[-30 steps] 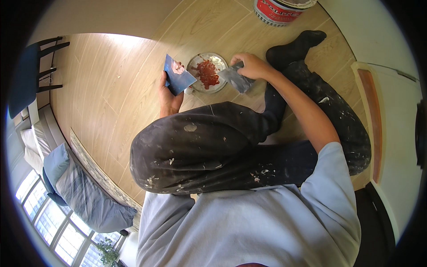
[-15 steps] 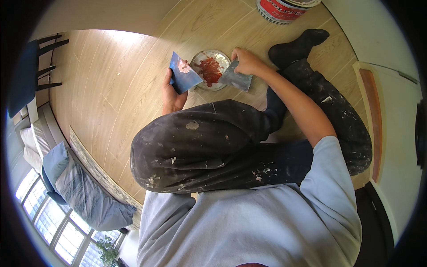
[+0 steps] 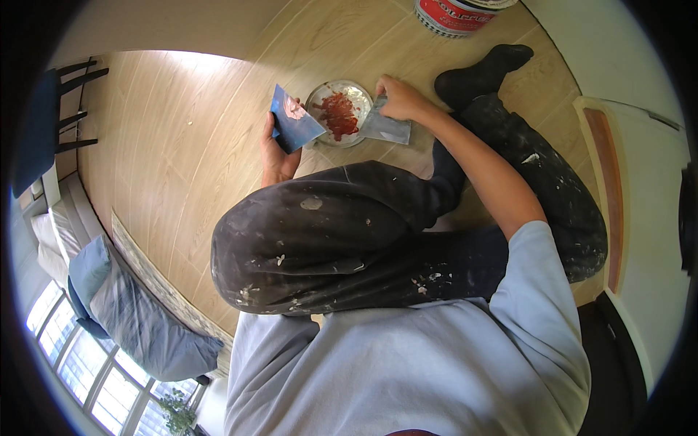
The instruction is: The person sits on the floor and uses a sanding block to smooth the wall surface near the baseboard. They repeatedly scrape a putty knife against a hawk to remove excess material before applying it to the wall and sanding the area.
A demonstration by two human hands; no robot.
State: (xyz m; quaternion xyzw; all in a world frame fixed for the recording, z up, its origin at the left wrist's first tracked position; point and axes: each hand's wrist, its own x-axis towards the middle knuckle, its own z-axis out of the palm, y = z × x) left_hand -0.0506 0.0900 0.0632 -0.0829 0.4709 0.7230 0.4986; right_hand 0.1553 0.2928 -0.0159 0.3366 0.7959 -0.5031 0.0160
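My left hand [image 3: 276, 160] holds a blue, flat rectangular blade [image 3: 294, 131] with a pale pinkish smear on its top, left of a round metal plate [image 3: 353, 93]. Reddish-brown paste [image 3: 338, 112] is spread over the plate's middle. My right hand [image 3: 398, 98] pinches a grey, flat scraper blade [image 3: 389, 131] at the plate's right edge; whether it touches the plate I cannot tell. My paint-spattered dark-trousered legs [image 3: 305, 240] are crossed just below both hands.
A red-and-white bucket [image 3: 454, 18] stands on the wood-look floor [image 3: 167, 167] at the top. My socked foot [image 3: 472, 80] lies right of the plate. A dark chair [image 3: 43, 131], a bed [image 3: 145, 320] and a window are on the left, a white door or panel [image 3: 643, 218] on the right.
My right hand has moved slightly up, and the grey blade has turned flatter at the plate's edge. My left hand holds the blue blade in nearly the same place.
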